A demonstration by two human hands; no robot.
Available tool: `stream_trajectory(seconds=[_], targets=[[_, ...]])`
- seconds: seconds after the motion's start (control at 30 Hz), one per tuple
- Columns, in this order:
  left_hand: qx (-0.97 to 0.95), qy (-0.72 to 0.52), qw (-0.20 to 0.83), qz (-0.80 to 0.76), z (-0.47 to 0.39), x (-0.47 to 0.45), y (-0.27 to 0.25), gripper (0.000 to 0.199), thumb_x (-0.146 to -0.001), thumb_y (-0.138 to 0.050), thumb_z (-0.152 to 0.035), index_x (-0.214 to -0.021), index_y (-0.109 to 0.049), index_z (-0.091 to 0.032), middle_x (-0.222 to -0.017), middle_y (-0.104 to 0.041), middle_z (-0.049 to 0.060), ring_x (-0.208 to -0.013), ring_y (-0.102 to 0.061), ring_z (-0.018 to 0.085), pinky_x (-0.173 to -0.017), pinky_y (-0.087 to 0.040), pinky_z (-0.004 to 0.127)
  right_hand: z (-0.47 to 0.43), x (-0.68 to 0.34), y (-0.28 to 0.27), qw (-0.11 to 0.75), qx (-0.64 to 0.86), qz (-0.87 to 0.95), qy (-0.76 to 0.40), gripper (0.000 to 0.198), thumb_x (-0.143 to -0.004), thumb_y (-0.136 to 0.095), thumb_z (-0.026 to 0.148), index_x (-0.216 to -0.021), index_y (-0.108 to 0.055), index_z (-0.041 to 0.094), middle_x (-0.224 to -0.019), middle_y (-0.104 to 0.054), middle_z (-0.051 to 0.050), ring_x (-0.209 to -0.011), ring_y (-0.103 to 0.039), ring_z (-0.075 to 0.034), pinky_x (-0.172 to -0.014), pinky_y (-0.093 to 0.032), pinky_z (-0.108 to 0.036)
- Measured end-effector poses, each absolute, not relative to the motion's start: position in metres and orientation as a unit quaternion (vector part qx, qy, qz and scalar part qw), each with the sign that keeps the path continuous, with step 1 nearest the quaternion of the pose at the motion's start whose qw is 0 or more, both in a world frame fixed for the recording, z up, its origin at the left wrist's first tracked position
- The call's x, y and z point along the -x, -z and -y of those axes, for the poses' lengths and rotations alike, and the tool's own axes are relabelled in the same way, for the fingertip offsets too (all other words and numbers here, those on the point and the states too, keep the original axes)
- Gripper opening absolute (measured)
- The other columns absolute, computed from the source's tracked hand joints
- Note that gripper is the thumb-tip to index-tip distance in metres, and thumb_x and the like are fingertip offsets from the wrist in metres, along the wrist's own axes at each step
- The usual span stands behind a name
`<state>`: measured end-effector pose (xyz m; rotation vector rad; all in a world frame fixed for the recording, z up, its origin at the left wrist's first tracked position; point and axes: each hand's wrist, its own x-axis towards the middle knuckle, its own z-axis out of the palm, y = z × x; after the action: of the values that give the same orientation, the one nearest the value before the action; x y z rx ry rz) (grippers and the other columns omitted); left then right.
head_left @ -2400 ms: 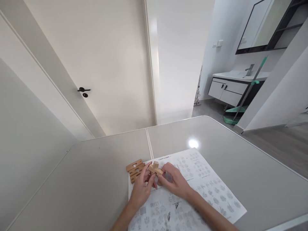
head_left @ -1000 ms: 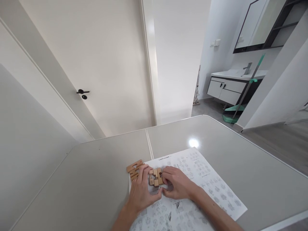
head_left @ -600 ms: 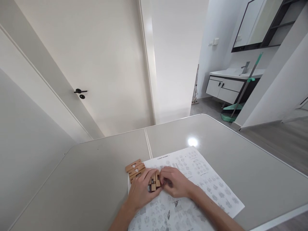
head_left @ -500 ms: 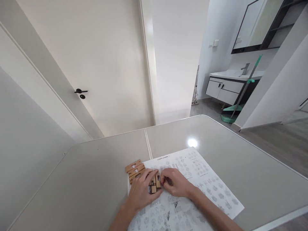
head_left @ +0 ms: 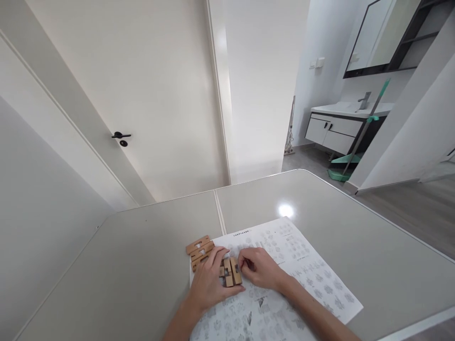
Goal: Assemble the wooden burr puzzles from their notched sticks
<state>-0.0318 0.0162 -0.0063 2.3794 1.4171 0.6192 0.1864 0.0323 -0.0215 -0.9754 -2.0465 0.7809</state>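
Note:
Small notched wooden puzzle blocks (head_left: 233, 271) lie side by side on a printed sheet (head_left: 302, 265). My left hand (head_left: 209, 282) curls round them from the left, fingers along their far end and thumb along their near end. Part of the group is hidden under that hand. Close against the right-most block is my right hand (head_left: 260, 268), its thumb and fingers pinched together. Whether anything sits in that pinch is hidden. Beyond my left fingers, several more notched wooden pieces (head_left: 198, 245) lie in a row at the sheet's upper left corner.
The sheet of small diagrams lies on a grey table (head_left: 117, 274) with a seam (head_left: 219, 213) across it. Behind stands a closed door (head_left: 159, 94) with a black handle. To the right are a washbasin cabinet (head_left: 332, 131) and a green dustpan (head_left: 339, 175).
The blocks between my hands have shifted and now lie more evenly side by side, with a gap at the right-most one. My left thumb has slid slightly right. The right hand has barely moved.

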Motion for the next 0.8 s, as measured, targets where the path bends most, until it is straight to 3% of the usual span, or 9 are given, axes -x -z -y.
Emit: stream_trajectory(seconds=[0.2, 0.4, 0.63, 0.8], targets=[[-0.825, -0.230, 0.162, -0.490, -0.0158, 0.0331, 0.0053, 0.079, -0.061, -0.090, -0.051, -0.127, -0.054, -0.028, -0.127, -0.061, 0.008, -0.099, -0.068, 0.031, -0.079, -0.056, 0.040, -0.0332, -0.1877, 0.0209, 0.364, 0.382, 0.796, -0.297, 0.020, -0.076, -0.053, 0.003, -0.080, -0.061, 0.022, -0.069, -0.064, 0.004, -0.061, -0.057, -0.013, -0.058, -0.040, -0.022], [-0.827, -0.212, 0.158, -0.496, -0.0173, 0.0334, 0.0069, 0.095, -0.058, -0.091, -0.052, -0.139, -0.047, -0.029, -0.138, -0.058, 0.011, -0.115, -0.064, 0.036, -0.091, -0.055, 0.046, -0.0336, -0.1875, 0.0229, 0.360, 0.386, 0.798, -0.291, 0.021, -0.076, -0.053, 0.003, -0.081, -0.061, 0.022, -0.070, -0.065, 0.004, -0.062, -0.057, -0.014, -0.059, -0.040, -0.022], [-0.826, -0.212, 0.186, -0.488, -0.0165, 0.0313, 0.0048, 0.072, -0.068, -0.088, -0.046, -0.128, -0.052, -0.028, -0.122, -0.067, 0.007, -0.103, -0.068, 0.030, -0.082, -0.058, 0.040, -0.0351, -0.1879, 0.0238, 0.354, 0.393, 0.797, -0.294, 0.018, -0.077, -0.054, 0.004, -0.081, -0.061, 0.021, -0.069, -0.064, 0.004, -0.060, -0.055, -0.012, -0.058, -0.038, -0.020], [-0.821, -0.223, 0.166, -0.499, -0.0169, 0.0323, 0.0087, 0.088, -0.062, -0.091, -0.049, -0.136, -0.048, -0.029, -0.137, -0.060, 0.009, -0.116, -0.064, 0.033, -0.095, -0.056, 0.044, -0.0348, -0.1878, 0.0240, 0.355, 0.396, 0.795, -0.291, 0.019, -0.077, -0.054, 0.004, -0.081, -0.061, 0.021, -0.069, -0.064, 0.004, -0.059, -0.054, -0.012, -0.059, -0.038, -0.020]])
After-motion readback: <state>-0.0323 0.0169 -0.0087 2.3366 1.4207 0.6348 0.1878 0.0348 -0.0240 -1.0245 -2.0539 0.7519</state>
